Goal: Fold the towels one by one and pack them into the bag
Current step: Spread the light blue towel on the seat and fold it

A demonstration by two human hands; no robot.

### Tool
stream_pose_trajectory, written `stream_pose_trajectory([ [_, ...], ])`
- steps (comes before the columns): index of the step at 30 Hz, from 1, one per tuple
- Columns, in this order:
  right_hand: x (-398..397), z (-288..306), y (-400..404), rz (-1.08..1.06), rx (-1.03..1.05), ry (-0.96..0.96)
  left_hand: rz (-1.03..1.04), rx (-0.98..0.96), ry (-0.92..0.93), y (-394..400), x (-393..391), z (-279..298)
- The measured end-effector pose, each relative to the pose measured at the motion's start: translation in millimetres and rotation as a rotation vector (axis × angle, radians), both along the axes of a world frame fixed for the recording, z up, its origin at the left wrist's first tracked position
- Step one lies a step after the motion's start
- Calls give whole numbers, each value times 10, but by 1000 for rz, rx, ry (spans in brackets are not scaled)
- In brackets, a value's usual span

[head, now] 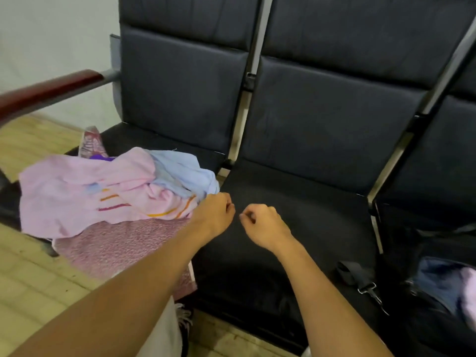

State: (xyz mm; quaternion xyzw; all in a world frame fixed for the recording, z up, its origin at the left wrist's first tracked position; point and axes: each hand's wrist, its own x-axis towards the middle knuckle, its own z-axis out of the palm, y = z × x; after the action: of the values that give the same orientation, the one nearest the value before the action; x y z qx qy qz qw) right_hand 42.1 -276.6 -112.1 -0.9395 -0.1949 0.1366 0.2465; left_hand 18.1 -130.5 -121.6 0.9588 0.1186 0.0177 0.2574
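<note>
Your towels (103, 197) lie heaped on the left seat (159, 148): a pink one on top, a blue one (185, 173) behind it, a mauve one (121, 246) beneath, hanging over the front edge. The middle seat (296, 202) under your hands is bare. The bag (443, 284) sits on the right seat, open, with cloth inside; its strap (360, 279) trails onto the middle seat. Your left hand (215, 212) is curled at the pile's edge; whether it grips cloth cannot be told. Your right hand (262, 222) is curled, holding nothing visible.
</note>
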Motion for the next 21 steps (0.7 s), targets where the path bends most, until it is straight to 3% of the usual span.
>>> stream_pose_trajectory([
  [5,26,-151,293,137,-78,29,75,158,75,426,34,-135],
  [11,120,-276,678,173,-14,-32,51,411,250,698,16,-183],
  [15,104,-393,967,164,27,-37,19,355,354,813,25,-358],
  [21,140,-523,1237,145,72,-37,15,263,325,952,128,-429],
])
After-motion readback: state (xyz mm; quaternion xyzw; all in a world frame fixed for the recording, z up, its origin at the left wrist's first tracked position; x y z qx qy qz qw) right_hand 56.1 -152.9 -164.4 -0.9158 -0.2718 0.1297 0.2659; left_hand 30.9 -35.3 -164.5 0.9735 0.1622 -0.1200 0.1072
